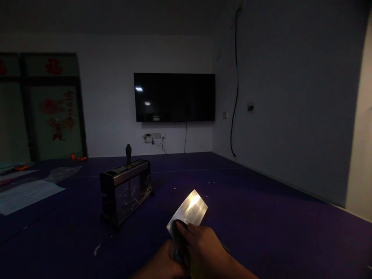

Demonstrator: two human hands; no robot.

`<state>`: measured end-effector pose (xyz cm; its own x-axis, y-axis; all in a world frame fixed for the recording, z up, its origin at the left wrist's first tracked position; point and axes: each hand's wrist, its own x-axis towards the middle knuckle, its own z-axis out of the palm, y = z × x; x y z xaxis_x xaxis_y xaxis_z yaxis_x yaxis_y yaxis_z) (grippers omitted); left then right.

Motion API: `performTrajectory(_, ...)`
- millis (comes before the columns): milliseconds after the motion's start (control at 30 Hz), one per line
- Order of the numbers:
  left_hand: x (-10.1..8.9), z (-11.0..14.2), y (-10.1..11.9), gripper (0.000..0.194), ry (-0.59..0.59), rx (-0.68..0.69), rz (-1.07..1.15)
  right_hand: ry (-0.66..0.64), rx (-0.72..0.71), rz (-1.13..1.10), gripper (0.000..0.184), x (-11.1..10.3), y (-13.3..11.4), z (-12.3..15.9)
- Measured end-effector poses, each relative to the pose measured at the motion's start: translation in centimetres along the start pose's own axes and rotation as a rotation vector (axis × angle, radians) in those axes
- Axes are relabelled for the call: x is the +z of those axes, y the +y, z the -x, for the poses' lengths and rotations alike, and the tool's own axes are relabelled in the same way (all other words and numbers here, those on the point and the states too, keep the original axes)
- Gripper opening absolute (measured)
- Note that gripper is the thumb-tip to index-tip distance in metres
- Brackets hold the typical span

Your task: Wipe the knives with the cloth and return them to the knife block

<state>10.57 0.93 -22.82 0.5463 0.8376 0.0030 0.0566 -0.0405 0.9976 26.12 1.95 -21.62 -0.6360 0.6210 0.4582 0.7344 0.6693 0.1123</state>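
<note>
A cleaver with a broad, shiny blade and a dark handle is at the bottom middle, its blade tilted up and to the right. My right hand is closed over the handle near the blade, fingers resting along its upper end. Lower down, my left hand is closed around the handle, partly cut off by the frame's bottom edge. To the left stands a knife block with dark ends, a metallic top edge and see-through sides. One dark handle sticks up out of it.
All this is on a dark purple-blue table. Papers and clear plastic wrap lie at the left. A small white scrap is in front of the block. Beyond are a wall-mounted television and a hanging black cable.
</note>
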Motion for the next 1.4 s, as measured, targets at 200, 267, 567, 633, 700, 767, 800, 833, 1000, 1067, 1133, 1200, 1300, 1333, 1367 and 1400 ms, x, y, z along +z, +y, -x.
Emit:
performTrajectory(200,-0.4,0.3,-0.3,0.051,0.181,-0.230,-0.132,0.023,0.224,0.000,0.061,-0.1,1.4,-0.1)
performTrajectory(267,-0.5,0.2,-0.4,0.051,0.149,-0.201,-0.110,0.041,0.239,-0.007,0.060,0.1,1.5,-0.1)
performTrajectory(567,-0.3,0.0,-0.9,0.039,0.052,-0.045,-0.016,0.006,0.176,-0.006,0.057,0.4,1.2,-0.1)
performTrajectory(633,-0.1,0.0,-0.4,0.032,0.053,-0.033,-0.040,-0.015,0.126,0.001,0.058,0.5,0.9,-0.1)
performTrajectory(700,0.0,0.0,0.1,0.024,0.034,-0.025,-0.048,-0.025,0.073,0.002,0.057,0.6,0.5,-0.1)
performTrajectory(767,0.3,0.1,0.5,0.017,-0.007,0.005,-0.013,-0.024,0.028,0.001,0.058,0.7,0.0,-0.1)
performTrajectory(800,0.4,0.1,0.8,0.014,-0.027,0.015,0.001,-0.024,0.011,0.003,0.059,0.7,-0.2,-0.1)
performTrajectory(833,0.5,0.1,1.0,0.013,-0.038,0.026,0.004,-0.026,-0.004,0.005,0.061,0.6,-0.4,-0.1)
performTrajectory(1000,0.7,0.2,1.7,0.015,-0.024,0.065,-0.044,-0.028,-0.106,-0.013,0.060,0.3,-0.8,0.0)
performTrajectory(1067,0.6,0.2,1.5,0.018,0.006,0.041,-0.050,-0.010,-0.125,-0.015,0.059,0.2,-0.8,0.0)
performTrajectory(1133,0.5,0.1,1.1,0.021,0.018,0.021,-0.047,0.005,-0.126,-0.006,0.058,0.1,-0.8,0.0)
performTrajectory(1200,0.4,0.1,0.8,0.025,0.017,0.036,-0.018,0.004,-0.129,0.000,0.057,0.1,-0.8,0.0)
performTrajectory(1300,0.4,0.0,0.4,0.028,0.013,0.059,0.021,-0.003,-0.127,0.006,0.058,0.2,-0.8,0.1)
performTrajectory(1333,0.4,-0.1,0.3,0.027,0.007,0.056,0.019,-0.006,-0.125,0.007,0.060,0.3,-0.8,0.1)
performTrajectory(1367,0.3,-0.1,0.2,0.025,-0.001,0.053,0.009,-0.010,-0.122,0.008,0.060,0.3,-0.8,0.1)
performTrajectory(1400,0.3,-0.2,0.1,0.022,-0.009,0.050,-0.004,-0.017,-0.119,0.008,0.060,0.2,-0.8,0.1)
